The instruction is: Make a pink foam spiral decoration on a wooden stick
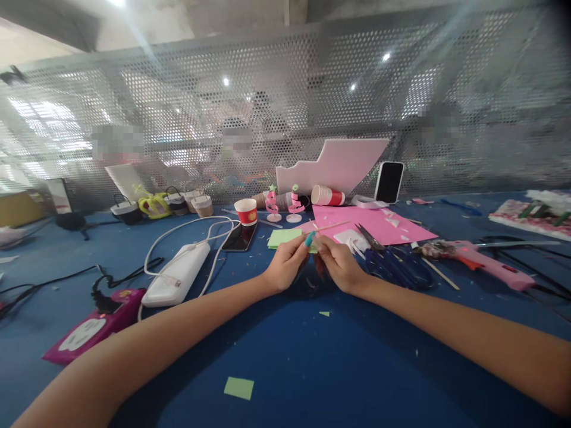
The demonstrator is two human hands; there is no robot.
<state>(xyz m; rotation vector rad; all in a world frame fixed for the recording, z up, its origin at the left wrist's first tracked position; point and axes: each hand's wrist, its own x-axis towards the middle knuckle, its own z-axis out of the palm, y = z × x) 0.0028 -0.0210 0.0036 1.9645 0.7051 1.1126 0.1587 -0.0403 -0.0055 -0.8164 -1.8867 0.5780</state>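
Note:
My left hand [288, 261] and my right hand [341, 261] meet above the middle of the blue table, fingers closed in a pinch. At the tip of my left thumb sits a small teal piece [310, 239]; whether it is worn or gripped, I cannot tell. What lies between the fingertips is mostly hidden. A thin wooden stick [334, 226] reaches out just beyond them; its contact with the fingers is unclear. Light green paper [284, 237] lies just behind my left hand. Dark blue-handled scissors [399, 267] rest to the right of my right hand.
Pink sheets [357, 221], two pink spiral figures on white bases [273, 217], a paper cup [247, 212] and a phone [239, 238] lie behind. A white power bank [178, 276] with cable and a purple pack [96, 330] are left. A pink glue gun [491, 264] lies right.

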